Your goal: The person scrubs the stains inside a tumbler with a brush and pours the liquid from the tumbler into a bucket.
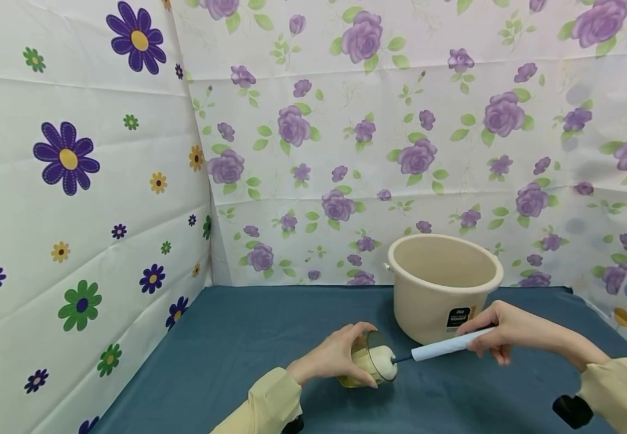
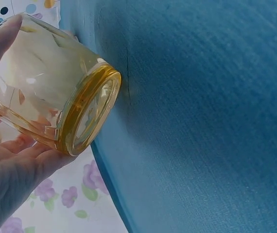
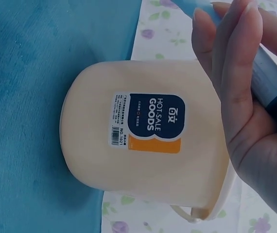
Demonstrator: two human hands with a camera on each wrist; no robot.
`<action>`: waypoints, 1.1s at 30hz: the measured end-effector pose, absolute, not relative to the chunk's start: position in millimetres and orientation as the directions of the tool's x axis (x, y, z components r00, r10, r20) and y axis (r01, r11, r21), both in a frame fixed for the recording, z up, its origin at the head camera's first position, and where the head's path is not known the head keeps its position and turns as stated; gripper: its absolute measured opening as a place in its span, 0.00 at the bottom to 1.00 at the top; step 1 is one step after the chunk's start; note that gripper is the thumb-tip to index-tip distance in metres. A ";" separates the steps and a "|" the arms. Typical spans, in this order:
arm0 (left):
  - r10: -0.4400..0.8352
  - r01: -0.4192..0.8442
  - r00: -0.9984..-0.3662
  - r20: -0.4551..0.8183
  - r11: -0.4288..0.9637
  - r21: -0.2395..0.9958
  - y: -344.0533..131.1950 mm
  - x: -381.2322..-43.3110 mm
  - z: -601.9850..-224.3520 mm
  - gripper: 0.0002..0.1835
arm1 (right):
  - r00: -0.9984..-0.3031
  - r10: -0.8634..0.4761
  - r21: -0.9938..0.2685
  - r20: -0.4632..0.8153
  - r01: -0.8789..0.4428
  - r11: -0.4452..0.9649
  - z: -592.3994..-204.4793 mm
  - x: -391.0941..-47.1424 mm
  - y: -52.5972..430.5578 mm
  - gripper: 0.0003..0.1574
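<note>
In the head view my left hand [image 1: 328, 357] grips an amber-tinted glass cup [image 1: 366, 365], fingers and thumb around its sides. The cup is tilted, mouth toward the right. My right hand [image 1: 511, 333] holds a cup brush by its light blue handle [image 1: 441, 348]. The brush's white sponge head [image 1: 383, 361] sits in the cup's mouth, joined to the handle by a thin dark stem. In the left wrist view the cup's thick amber base [image 2: 87, 111] faces the camera, with the pale sponge blurred behind the glass. The right wrist view shows fingers [image 3: 240, 63] curled round the handle.
A cream plastic bucket [image 1: 416, 301] with a dark and orange label stands behind the hands, close to my right hand. A dark blue cloth [image 1: 248, 337] covers the table. Flower-printed sheets [image 1: 319, 150] rise at the back and sides.
</note>
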State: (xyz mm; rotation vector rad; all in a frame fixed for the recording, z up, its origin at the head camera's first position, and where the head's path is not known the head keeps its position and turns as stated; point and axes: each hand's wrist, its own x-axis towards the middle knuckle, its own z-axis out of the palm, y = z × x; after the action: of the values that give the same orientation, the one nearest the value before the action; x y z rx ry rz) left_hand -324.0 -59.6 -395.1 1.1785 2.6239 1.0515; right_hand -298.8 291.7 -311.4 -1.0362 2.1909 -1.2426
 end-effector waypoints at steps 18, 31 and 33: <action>0.671 0.628 -0.715 0.199 0.490 0.605 -58.7 -325.1 -396.8 0.44 | -0.649 -0.757 -0.845 0.074 -0.444 0.298 -306.6 -298.9 294.7 0.18; 0.673 0.637 -0.711 0.206 0.492 0.593 -59.0 -325.4 -397.8 0.43 | -0.661 -0.748 -0.841 0.058 -0.435 0.320 -305.6 -298.3 299.9 0.18; 0.674 0.636 -0.710 0.205 0.489 0.597 -59.0 -325.6 -398.1 0.43 | -0.663 -0.746 -0.840 0.052 -0.433 0.327 -305.7 -298.3 300.8 0.17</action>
State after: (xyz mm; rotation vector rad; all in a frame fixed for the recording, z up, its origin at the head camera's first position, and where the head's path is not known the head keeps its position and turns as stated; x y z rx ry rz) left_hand -325.6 -59.0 -398.1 1.1722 2.6617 1.0295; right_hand -298.3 300.8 -305.7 -1.0501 2.2526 -1.2645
